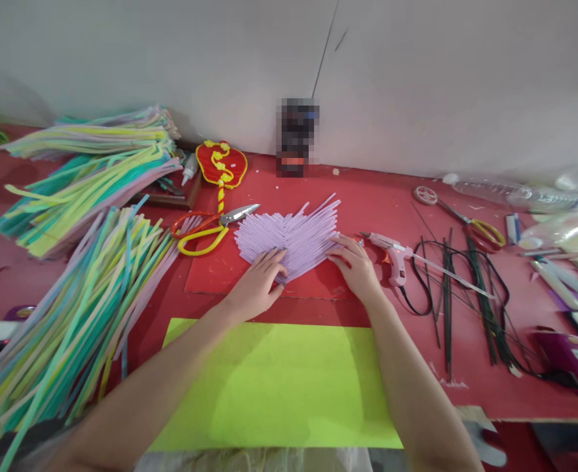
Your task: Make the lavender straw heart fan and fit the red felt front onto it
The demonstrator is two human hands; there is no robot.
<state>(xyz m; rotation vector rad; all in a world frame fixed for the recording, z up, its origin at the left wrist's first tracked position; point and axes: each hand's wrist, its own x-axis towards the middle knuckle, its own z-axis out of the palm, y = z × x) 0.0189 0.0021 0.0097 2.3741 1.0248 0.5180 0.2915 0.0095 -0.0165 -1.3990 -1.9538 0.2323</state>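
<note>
Lilac pipe cleaners (293,239), laid side by side in a slanted, leaf-like fan with a centre seam, lie on a red board (210,278). My left hand (257,285) is at the fan's lower left edge, its thumb and index finger closed around the bottom point and the other fingers resting on the strands. At the right edge, my right hand (355,265) pinches the strand ends between thumb and fingers. Scissors (210,229) with red and yellow handles touch the fan's left side. A pink glue gun (394,255) lies just right of my right hand.
Bundles of pastel pipe cleaners (97,295) cover the left side. A yellow-green sheet (279,387) lies under my forearms. Behind are a red and yellow fan-shaped ornament (221,167) and a blurred-out object (297,137). Dark stems (447,308), a cable and plastic bottles (510,191) are on the right.
</note>
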